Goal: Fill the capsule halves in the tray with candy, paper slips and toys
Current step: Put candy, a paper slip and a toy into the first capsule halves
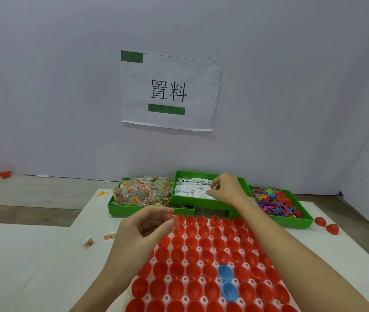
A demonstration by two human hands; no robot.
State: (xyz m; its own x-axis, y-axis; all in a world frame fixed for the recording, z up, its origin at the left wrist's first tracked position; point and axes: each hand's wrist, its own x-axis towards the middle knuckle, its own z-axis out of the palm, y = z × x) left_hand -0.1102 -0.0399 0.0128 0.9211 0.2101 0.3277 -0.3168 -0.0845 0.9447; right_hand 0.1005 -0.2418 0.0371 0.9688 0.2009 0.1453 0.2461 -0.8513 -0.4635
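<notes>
A white table (pixel 44 255) fills the lower frame. On it lie the capsule tray (pixel 201 266) at bottom centre, three green bins (pixel 179 200) mid-frame, two candy packets (pixel 99 239) at left and loose red halves (pixel 327 225) at right.

The tray (pixel 201 263) of capsule halves (pixel 192 255) is set nearest on the desk (pixel 50 266). Behind it, three bins are lined up: candy (pixel 143 192) left, paper slips (pixel 192 188) in the middle, toys (pixel 278 202) right. Two candy packets (pixel 99 239) are left of the tray, and two loose capsule halves (pixel 326 225) right of the toys.
</notes>
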